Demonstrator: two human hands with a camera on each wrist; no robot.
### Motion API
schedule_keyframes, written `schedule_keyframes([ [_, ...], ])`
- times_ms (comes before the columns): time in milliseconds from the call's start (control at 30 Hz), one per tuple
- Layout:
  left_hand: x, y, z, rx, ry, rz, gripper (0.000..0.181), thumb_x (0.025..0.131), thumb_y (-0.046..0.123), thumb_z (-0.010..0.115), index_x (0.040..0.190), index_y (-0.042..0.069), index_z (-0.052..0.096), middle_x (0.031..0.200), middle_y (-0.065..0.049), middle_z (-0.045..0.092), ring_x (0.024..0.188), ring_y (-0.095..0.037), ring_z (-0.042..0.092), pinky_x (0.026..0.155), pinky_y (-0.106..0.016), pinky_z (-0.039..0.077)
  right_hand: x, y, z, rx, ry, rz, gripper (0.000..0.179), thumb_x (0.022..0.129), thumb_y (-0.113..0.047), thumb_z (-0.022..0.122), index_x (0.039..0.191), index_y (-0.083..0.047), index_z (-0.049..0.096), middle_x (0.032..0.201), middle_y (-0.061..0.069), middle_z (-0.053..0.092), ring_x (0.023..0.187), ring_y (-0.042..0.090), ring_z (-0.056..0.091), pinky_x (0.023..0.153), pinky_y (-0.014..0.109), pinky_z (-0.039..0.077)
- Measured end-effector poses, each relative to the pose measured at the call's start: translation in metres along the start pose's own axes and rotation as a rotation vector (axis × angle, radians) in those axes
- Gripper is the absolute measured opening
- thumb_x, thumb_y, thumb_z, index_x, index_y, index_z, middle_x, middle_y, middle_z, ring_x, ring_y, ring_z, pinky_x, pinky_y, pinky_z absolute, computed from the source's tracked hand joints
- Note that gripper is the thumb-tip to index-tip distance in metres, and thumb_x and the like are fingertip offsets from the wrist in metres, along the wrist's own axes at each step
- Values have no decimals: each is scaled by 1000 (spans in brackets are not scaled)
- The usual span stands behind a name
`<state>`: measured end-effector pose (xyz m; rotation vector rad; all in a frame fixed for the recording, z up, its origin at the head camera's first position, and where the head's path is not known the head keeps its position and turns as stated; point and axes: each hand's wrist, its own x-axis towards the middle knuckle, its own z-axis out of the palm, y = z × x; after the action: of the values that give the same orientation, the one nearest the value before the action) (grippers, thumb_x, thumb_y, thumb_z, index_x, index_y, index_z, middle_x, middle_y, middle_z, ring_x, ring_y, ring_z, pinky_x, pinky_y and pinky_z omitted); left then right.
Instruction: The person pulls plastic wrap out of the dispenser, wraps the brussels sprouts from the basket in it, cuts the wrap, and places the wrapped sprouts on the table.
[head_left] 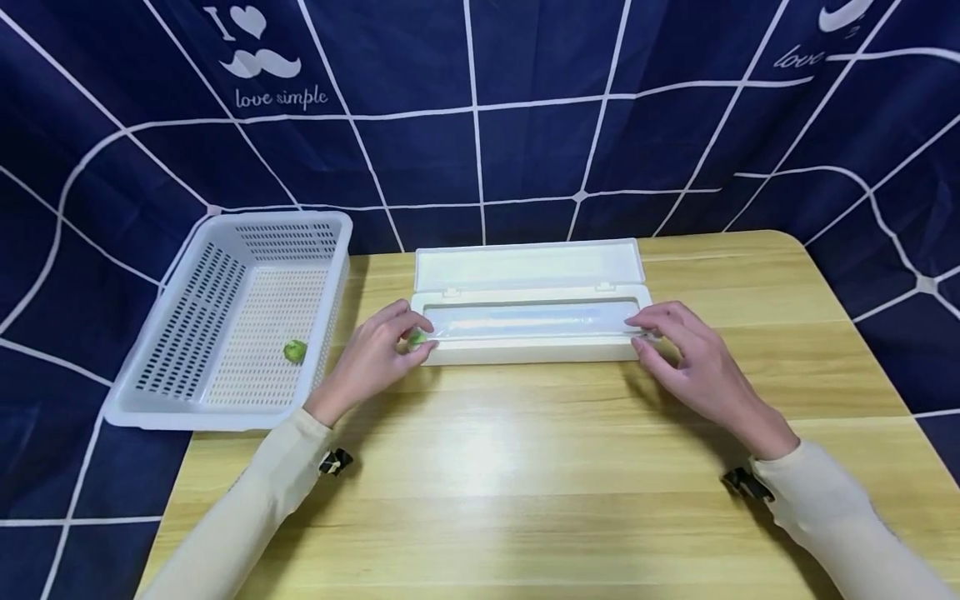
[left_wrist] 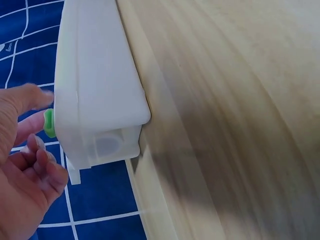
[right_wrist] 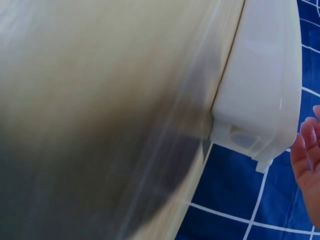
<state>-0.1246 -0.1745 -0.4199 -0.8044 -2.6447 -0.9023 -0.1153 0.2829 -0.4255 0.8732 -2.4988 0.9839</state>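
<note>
A long white plastic-wrap dispenser box (head_left: 525, 352) lies across the table with its lid (head_left: 528, 265) raised. Inside is a shiny roll of clear plastic wrap (head_left: 525, 319). A thin cutter strip (head_left: 536, 338) runs along the front rim, a green slider (left_wrist: 49, 123) at its left end. My left hand (head_left: 378, 346) pinches the strip's left end between thumb and index finger, next to the slider. At the other end my right hand (head_left: 690, 358) pinches the strip the same way. The right wrist view shows only some of the right fingers (right_wrist: 307, 150), beside the box end.
To the left stands a white slotted basket (head_left: 341, 250) with a small round green item (head_left: 295, 351) in it. The wooden table (head_left: 495, 500) stretches in front of the box. A dark blue cloth with white lines (head_left: 540, 158) hangs behind.
</note>
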Motion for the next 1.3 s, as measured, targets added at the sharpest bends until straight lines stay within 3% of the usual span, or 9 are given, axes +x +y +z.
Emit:
schedule_keyframes([
  [300,6,-1,0,-72,-49,-24,13,94,11,87,101,1,81,85,-4,55,77,-19,52,68,-33,47,1,0,1,22,26,7,32,94,7,75,125,-2,76,127,9,69,115,17,62,103,14,44],
  [600,15,2,-3,-38,-143,-21,11,95,13,85,100,3,83,83,-2,54,83,-20,52,71,-34,45,-2,2,3,25,44,-10,27,96,2,73,122,0,76,124,11,70,112,15,62,100,14,44],
  [767,16,1,-3,-36,-162,-20,7,96,10,82,98,3,82,83,-2,54,84,-19,52,70,-33,45,-2,3,4,34,58,-23,27,96,2,72,122,0,76,123,11,70,112,16,62,100,15,44],
  [900,19,0,-3,-34,-158,-14,4,96,6,78,96,3,81,81,-2,53,83,-19,51,69,-34,44,0,3,4,19,45,-5,28,96,3,74,123,0,76,123,11,70,104,19,62,90,17,47],
  [1100,23,1,-4,-29,-163,18,7,95,0,73,91,4,77,82,0,54,83,-20,51,71,-34,45,3,4,6,-21,57,4,37,86,9,84,121,-3,77,122,9,70,91,17,60,68,20,44],
  [1300,23,-1,-2,-10,-153,43,8,93,-2,70,89,5,72,84,-1,53,86,-20,51,72,-34,46,5,4,8,-31,63,14,40,84,10,87,120,-4,78,121,10,69,93,18,59,65,20,41],
])
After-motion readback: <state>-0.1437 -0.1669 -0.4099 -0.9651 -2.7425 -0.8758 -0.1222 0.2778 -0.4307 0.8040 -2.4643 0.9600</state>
